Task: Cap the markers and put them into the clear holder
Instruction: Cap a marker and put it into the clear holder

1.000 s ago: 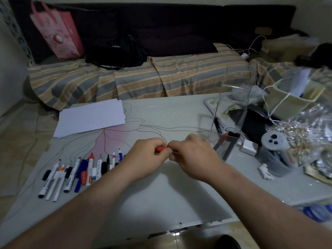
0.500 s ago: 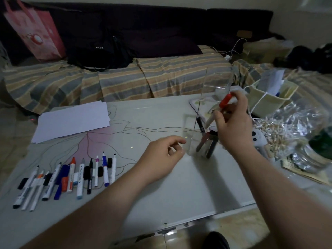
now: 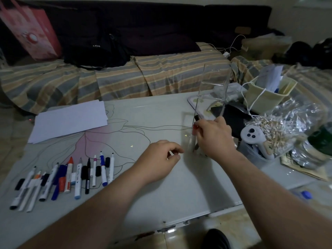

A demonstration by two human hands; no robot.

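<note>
Right hand is pinching the red-capped marker, grip clamped on it, marker sitting inside the holder. Left hand is resting on the bench just left of that grip, fingers loosely curled, holding nothing. Loose markers are lying far left.

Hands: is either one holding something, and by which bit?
The right hand pinches the red-capped marker near its cap end, lowering it into the clear holder. The left hand holds nothing.
</note>
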